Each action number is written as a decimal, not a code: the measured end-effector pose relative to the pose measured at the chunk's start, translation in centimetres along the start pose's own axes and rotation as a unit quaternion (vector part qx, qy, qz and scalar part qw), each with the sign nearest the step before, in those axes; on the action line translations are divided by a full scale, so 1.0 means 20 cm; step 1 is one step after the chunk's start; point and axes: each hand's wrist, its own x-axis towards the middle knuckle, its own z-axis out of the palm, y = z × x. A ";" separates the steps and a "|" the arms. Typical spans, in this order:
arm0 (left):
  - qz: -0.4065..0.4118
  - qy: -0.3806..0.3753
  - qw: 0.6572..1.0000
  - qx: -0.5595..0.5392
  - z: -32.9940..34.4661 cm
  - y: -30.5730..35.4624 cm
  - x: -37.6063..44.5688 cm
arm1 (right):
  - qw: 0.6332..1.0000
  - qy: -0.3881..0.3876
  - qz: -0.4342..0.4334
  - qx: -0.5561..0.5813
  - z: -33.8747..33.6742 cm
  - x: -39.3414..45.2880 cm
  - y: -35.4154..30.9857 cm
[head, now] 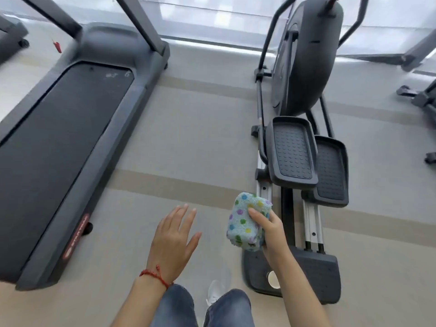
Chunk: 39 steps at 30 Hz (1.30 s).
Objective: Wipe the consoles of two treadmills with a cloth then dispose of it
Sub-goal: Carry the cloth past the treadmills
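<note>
Head view: folded cloth (pixel 247 220) held up, well right of the treadmill (pixel 70 138).
Right hand (pixel 271 232) grasps the pale blue, dotted cloth, thumb on top, fingers curled beneath, in front of the elliptical's pedals (pixel 292 152). Left hand (pixel 173 241), released and holding nothing, fingers spread, hovers between cloth and treadmill, a red string bracelet (pixel 154 276) at its wrist.

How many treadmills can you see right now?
2: one treadmill left of the person, deck fully visible; part of another treadmill at the far left edge. Consoles are out of frame.
</note>
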 end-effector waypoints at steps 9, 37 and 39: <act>-0.191 0.074 0.978 0.024 -0.31 -0.38 -0.62 | 0.975 -0.198 0.042 -0.091 0.67 -0.19 0.28; -0.592 0.163 0.789 0.027 -0.90 -1.52 -2.81 | 0.779 -0.482 0.148 -0.372 2.62 -1.39 1.78; -0.595 0.165 0.786 0.027 -0.94 -1.64 -2.83 | 0.773 -0.488 0.145 -0.377 2.76 -1.38 1.84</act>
